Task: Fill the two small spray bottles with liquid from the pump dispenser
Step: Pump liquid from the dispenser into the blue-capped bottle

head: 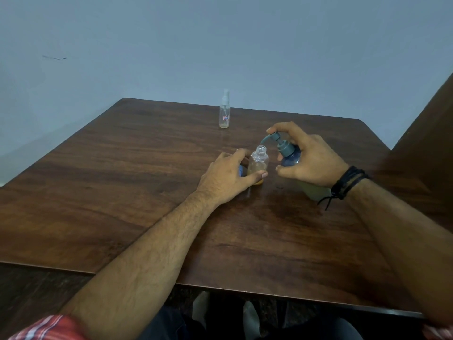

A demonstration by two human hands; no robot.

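The grey pump dispenser's spout (266, 139), gripped and pressed by the right hand (311, 160), apparently overhangs the open-necked clear small bottle (258, 163) at its 9 o'clock. That upright bottle is clasped by the left hand (228, 175).

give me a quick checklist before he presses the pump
1. Open bottle uncapped: ok, its threaded neck is bare.
2. Left hand steadying that bottle upright on the table: ok.
3. Nozzle over the bottle's mouth: not ok, the spout tip sits above and just left of the opening.
4. Right hand on the dispenser, forefinger on the pump head: ok.
5. Room left in the bottle: ok, amber liquid fills only the lower part.
6. Second bottle ready: not ok, its sprayer top is on and it stands far back.
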